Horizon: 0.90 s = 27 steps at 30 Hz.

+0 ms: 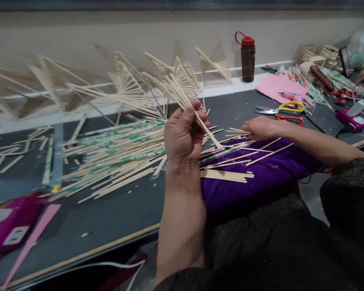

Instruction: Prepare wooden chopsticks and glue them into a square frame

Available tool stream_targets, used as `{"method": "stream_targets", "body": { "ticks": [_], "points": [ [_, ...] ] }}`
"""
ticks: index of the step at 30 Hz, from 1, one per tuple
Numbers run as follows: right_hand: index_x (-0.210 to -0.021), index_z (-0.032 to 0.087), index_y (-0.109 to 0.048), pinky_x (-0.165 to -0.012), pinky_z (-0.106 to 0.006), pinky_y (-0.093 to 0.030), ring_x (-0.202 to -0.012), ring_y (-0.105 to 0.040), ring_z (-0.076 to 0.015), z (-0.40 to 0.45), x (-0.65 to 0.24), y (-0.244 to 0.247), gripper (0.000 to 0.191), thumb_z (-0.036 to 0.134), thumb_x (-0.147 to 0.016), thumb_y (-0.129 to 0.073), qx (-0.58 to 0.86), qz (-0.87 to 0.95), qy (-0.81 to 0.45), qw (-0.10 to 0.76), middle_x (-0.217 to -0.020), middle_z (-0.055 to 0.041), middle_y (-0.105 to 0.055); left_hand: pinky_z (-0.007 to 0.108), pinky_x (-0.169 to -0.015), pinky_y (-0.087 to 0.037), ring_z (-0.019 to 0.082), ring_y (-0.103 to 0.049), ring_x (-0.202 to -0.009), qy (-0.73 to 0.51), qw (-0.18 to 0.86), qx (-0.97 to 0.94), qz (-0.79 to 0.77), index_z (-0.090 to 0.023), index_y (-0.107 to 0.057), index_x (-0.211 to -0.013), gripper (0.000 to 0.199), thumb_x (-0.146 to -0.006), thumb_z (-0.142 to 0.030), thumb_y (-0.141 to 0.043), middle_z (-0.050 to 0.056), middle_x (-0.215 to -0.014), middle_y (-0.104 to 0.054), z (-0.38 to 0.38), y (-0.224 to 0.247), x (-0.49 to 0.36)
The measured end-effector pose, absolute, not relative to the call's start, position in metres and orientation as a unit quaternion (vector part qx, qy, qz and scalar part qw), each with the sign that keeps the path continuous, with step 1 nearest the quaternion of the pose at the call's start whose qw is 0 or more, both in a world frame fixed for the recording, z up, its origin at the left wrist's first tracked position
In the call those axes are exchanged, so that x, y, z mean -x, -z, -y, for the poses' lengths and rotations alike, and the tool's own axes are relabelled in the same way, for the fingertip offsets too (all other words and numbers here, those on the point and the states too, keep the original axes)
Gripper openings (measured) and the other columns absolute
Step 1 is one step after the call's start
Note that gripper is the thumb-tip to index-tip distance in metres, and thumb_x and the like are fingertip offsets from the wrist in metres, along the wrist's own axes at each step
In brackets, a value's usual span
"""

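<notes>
My left hand (185, 129) is raised at the middle, its thumb and fingers closed on a few pale bamboo chopsticks (212, 139) that slant down to the right. Beyond its fingertips, my right hand (261, 128) is low over the purple cloth (230, 198), palm down with curled fingers at the ends of loose chopsticks. What exactly lies in its grip is partly hidden. More bare chopsticks (226, 175) lie across the cloth below. Left of my left hand spreads a pile of chopsticks (118, 151), several in clear wrappers with green print.
Fan-shaped stick structures (127, 89) lean along the wall. A brown bottle (248, 60) with a red lid stands at the back. Scissors (280, 108) with yellow and red handles lie beyond my right hand, near pink paper (279, 85). Magenta devices sit left (15, 222) and right (352, 119).
</notes>
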State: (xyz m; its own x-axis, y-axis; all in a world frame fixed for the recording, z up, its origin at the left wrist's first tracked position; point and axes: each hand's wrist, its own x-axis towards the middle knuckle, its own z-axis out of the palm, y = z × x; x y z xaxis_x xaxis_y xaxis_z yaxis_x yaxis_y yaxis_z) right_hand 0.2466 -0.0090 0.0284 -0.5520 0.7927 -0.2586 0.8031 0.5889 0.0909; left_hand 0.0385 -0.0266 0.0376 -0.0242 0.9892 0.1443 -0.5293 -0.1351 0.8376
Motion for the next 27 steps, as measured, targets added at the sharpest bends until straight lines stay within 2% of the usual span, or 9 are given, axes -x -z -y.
{"method": "stream_targets", "body": {
  "ticks": [6,11,16,22,27],
  "points": [
    [-0.092,0.018,-0.064,-0.063,-0.029,-0.034,-0.078,-0.058,-0.017,-0.002,-0.248,-0.026,0.016,0.022,-0.082,-0.052,-0.435,-0.888,0.041,0.145,-0.099,-0.009,-0.067,0.015,-0.049,-0.05,0.007,-0.059,-0.052,-0.65,0.579,-0.391,-0.298,-0.021,-0.068,-0.076,0.011,-0.079,-0.032,-0.069,-0.002,-0.06,-0.064,0.026,-0.038,-0.035],
    [-0.109,0.018,-0.061,-0.058,-0.03,-0.032,-0.079,-0.06,-0.0209,0.007,-0.239,-0.031,0.031,0.024,-0.08,-0.053,-0.491,-0.854,0.033,0.171,-0.093,-0.0099,-0.069,0.016,-0.049,-0.05,0.008,-0.059,-0.053,-0.658,0.569,-0.408,-0.277,-0.02,-0.068,-0.076,0.014,-0.076,-0.033,-0.072,-0.002,-0.06,-0.064,0.022,-0.034,-0.033],
    [-0.098,0.018,-0.065,-0.059,-0.03,-0.032,-0.081,-0.061,-0.0221,0.008,-0.235,-0.031,0.024,0.028,-0.079,-0.054,-0.484,-0.855,0.037,0.184,-0.092,-0.011,-0.069,0.016,-0.05,-0.05,0.007,-0.059,-0.054,-0.664,0.546,-0.43,-0.276,-0.019,-0.068,-0.081,0.018,-0.078,-0.037,-0.07,-0.001,-0.064,-0.066,0.017,-0.027,-0.032],
    [-0.112,0.015,-0.058,-0.061,-0.03,-0.031,-0.081,-0.06,-0.022,0.011,-0.247,-0.034,0.031,0.024,-0.085,-0.046,-0.521,-0.839,-0.002,0.157,-0.096,-0.0127,-0.069,0.018,-0.052,-0.05,0.009,-0.061,-0.058,-0.663,0.539,-0.424,-0.299,-0.02,-0.067,-0.083,0.018,-0.08,-0.037,-0.067,0.001,-0.069,-0.067,0.016,-0.025,-0.03],
    [-0.114,0.018,-0.057,-0.064,-0.03,-0.032,-0.087,-0.059,-0.0201,0.021,-0.235,-0.046,0.03,0.02,-0.09,-0.04,-0.5,-0.862,-0.017,0.078,-0.109,-0.0113,-0.066,0.018,-0.051,-0.047,0.009,-0.06,-0.057,-0.677,0.545,-0.403,-0.287,-0.02,-0.066,-0.084,0.015,-0.083,-0.035,-0.065,-0.001,-0.065,-0.065,0.017,-0.03,-0.028]
  ]
}}
